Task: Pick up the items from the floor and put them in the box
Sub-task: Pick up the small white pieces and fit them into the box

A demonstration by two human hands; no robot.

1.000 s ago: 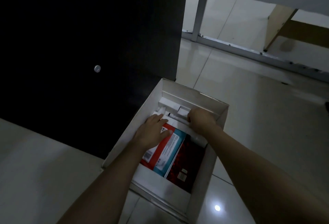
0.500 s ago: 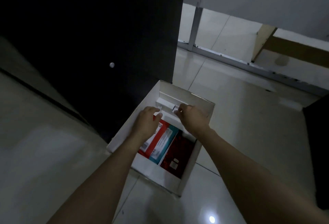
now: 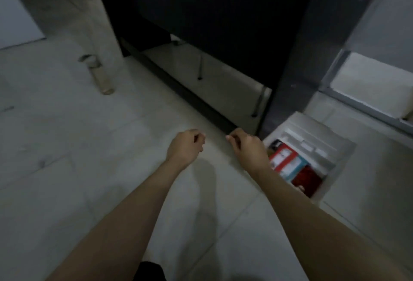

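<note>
Far to the left a pale, tube-shaped item [image 3: 99,75] with a darker end lies on the tiled floor [image 3: 67,180], blurred and well apart from everything else. In the middle, the left hand [image 3: 185,149] and the right hand [image 3: 248,149] hover over the floor near each other, fingers loosely curled and holding nothing. At the right the white box [image 3: 312,133] sits on the floor beside the dark cabinet [image 3: 223,23], open on top, with a red-and-teal packet [image 3: 283,160] and a dark red packet [image 3: 309,176] inside.
</note>
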